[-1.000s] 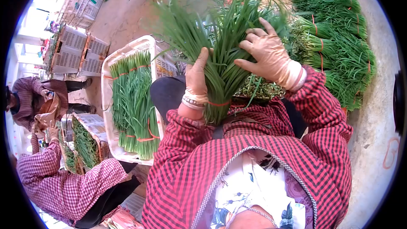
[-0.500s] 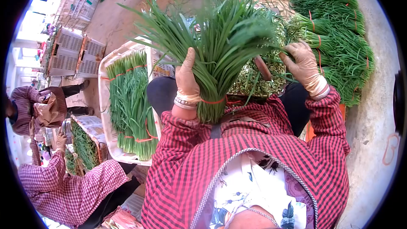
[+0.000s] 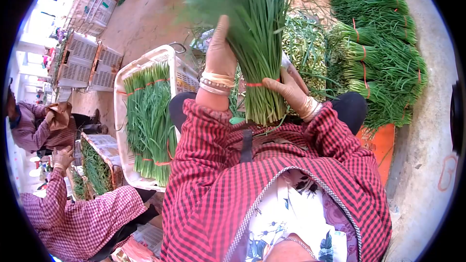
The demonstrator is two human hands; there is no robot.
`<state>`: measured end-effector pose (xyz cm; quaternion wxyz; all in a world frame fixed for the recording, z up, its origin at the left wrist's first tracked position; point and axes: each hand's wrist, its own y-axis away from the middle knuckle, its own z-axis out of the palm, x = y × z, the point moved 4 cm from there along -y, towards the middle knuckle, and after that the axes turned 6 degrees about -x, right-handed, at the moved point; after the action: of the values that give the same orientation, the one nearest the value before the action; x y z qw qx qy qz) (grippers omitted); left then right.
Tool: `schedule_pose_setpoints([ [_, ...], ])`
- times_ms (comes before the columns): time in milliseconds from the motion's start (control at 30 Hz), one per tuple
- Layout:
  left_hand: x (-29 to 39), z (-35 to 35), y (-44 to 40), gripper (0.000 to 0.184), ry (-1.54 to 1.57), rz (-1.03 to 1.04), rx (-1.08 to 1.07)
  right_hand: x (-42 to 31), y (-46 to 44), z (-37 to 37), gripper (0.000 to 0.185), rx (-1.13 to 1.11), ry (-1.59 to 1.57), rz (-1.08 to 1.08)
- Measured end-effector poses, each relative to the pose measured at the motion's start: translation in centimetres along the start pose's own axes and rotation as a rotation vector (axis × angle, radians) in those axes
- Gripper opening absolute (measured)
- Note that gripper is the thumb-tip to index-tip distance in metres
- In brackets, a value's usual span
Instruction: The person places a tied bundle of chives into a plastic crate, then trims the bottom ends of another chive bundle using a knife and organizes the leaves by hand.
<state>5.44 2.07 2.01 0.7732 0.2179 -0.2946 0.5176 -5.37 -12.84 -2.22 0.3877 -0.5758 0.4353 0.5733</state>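
Note:
A bunch of garlic chives (image 3: 262, 43) stands upright in front of my body, tied near its base with a red band (image 3: 253, 85). Its cut ends point toward me, and the leaf tips are blurred at the upper left. My gloved left hand (image 3: 221, 53) supports the bunch from the left, thumb up, with its fingers hidden behind the leaves. On the right side, my gloved right hand (image 3: 290, 92) grips the stalks near the band, its thumb across the front.
A white crate (image 3: 122, 80) of banded chives stands at my left. More tied bunches (image 3: 383, 58) are piled at my right above an orange surface (image 3: 378, 150). Loose trimmings (image 3: 303, 43) lie ahead. Two co-workers sit at far left, one in a checked sleeve (image 3: 53, 194).
My right hand has come in from the right and now grips the bunch near its band. The bunch has moved slightly up and right, its leaves gathered more narrowly and sweeping left.

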Motion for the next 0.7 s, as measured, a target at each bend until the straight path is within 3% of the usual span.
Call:
schedule_pose_setpoints([
  [33,-0.5,-0.8,-0.3,0.039,-0.211,0.021,0.042,2.0,-0.3,0.0,0.07,0.001,-0.21,0.05],
  [100,-1.8,-2.8,1.1,0.038,-0.235,-0.016,0.079,4.0,-0.2,0.0,0.064,-0.008,-0.565,0.162],
  [200,-5.1,-8.4,4.4,0.041,-0.335,-0.261,0.294,3.2,1.6,-0.5,0.061,0.121,-0.788,0.045],
  [233,-8.1,-12.4,4.4,0.045,-0.263,-0.384,0.235,3.7,1.8,-0.8,0.061,0.109,-0.751,0.06],
  [267,-8.1,-9.7,6.0,0.051,-0.195,-0.568,0.208,4.0,2.0,-0.9,0.062,0.096,-0.713,0.076],
  [333,-10.8,-10.4,5.8,0.058,0.071,-0.577,0.058,4.4,2.1,-0.1,0.064,-0.17,-0.706,0.287],
  [367,-10.8,-10.1,5.6,0.058,0.077,-0.563,0.068,4.0,2.2,0.2,0.067,-0.225,-0.709,0.324],
  [467,-8.6,-8.8,3.2,0.048,0.362,-0.193,-0.059,3.7,2.0,1.0,0.072,-0.312,-0.683,0.338],
  [500,-8.3,-9.4,2.3,0.052,0.542,-0.192,-0.247,3.2,1.7,1.1,0.081,-0.368,-0.624,0.313],
  [533,-8.4,-10.4,1.1,0.052,0.543,-0.183,-0.25,2.7,1.3,1.2,0.081,-0.374,-0.617,0.312],
  [600,-7.1,-8.6,0.1,0.052,0.524,-0.194,-0.325,0.6,-0.3,0.9,0.09,-0.254,-0.067,0.06],
  [633,-6.6,-8.2,0.1,0.044,0.268,-0.134,-0.046,-1.0,-1.3,0.9,0.09,-0.195,-0.053,-0.016],
  [667,-6.4,-6.5,0.1,0.044,0.269,-0.139,-0.052,-2.7,-2.3,1.0,0.091,-0.134,-0.035,-0.09],
  [700,-5.8,-5.9,0.2,0.042,-0.067,0.018,0.11,-2.2,-3.7,0.7,0.085,-0.04,0.038,-0.15],
])
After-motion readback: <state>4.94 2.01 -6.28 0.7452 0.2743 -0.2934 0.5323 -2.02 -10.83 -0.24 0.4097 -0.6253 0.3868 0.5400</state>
